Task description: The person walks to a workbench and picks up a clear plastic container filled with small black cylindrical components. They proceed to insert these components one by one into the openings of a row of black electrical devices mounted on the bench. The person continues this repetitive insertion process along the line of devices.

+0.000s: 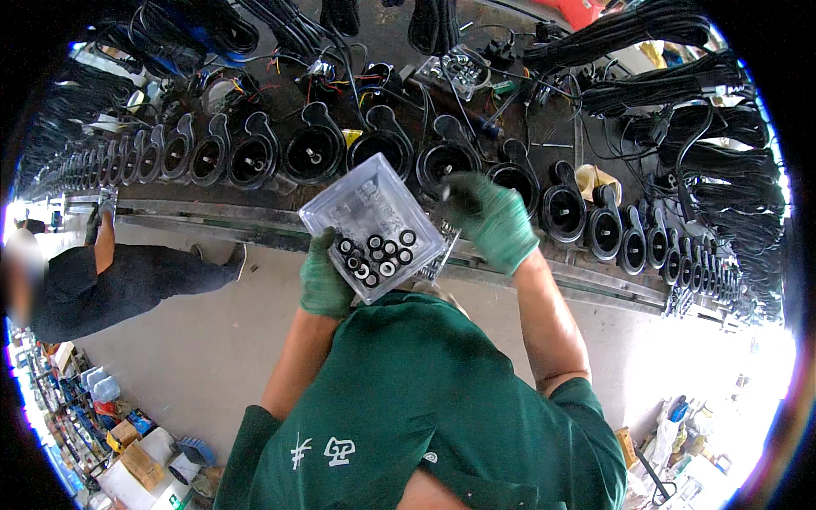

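Note:
My left hand (325, 276), in a green glove, grips the side of a clear plastic box (327, 204). The box is tilted, and several small black rings with pale centres (388, 246) are gathered in its lower part. My right hand (493, 219), gloved in green with dark fingers, hovers beside a round black housing (446, 161) with a pin in its middle. Its fingers are curled down and slightly blurred; whatever they hold is hidden.
More round black housings (252, 157) stand in a long row along the bench edge. Behind them lie wires, a tray of small metal parts (459, 75) and bundled black cables (629, 38). A metal rail (212, 228) runs along the front. Another person (119, 276) works at the left.

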The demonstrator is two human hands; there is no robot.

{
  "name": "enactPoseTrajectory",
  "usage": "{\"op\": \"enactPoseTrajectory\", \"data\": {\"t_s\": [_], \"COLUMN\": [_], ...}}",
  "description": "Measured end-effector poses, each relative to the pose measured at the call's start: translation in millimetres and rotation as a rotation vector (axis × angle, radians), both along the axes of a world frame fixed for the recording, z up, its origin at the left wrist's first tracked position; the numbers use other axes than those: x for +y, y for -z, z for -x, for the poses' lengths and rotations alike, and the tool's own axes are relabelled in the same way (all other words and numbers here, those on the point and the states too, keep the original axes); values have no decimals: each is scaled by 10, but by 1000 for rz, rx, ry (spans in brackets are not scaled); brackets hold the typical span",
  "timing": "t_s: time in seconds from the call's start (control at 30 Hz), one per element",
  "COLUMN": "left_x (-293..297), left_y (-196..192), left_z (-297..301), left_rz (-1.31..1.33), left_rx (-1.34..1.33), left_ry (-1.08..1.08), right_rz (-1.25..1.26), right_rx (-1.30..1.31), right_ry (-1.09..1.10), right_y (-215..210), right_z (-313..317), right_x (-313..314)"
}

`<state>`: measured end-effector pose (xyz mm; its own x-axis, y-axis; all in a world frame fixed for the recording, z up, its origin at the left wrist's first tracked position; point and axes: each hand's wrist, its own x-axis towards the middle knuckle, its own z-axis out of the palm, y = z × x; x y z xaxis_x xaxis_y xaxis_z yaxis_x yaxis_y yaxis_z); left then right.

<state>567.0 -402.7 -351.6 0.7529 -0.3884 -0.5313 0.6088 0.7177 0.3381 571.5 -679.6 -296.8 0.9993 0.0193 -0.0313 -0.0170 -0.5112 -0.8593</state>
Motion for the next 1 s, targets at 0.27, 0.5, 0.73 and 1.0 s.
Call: {"op": "enactPoseTrajectory", "data": {"t_s": [0.27, 0.5, 0.73, 1.0], "left_x": [219, 240, 223, 154], "left_y": [100, 25, 78, 370], "left_z": [-112, -204, -293, -351], "left_rz": [-57, -28, 118, 147], "left_rx": [-31, -31, -59, -24], "left_ry": [-54, 28, 151, 179], "right_rz": [521, 562, 565, 606], "right_rx": [13, 78, -240, -92], "right_ry": [52, 65, -297, -232], "right_y": [631, 441, -160, -33], "right_z": [-571, -552, -95, 99], "right_x": [-226, -57, 472, 552]}}
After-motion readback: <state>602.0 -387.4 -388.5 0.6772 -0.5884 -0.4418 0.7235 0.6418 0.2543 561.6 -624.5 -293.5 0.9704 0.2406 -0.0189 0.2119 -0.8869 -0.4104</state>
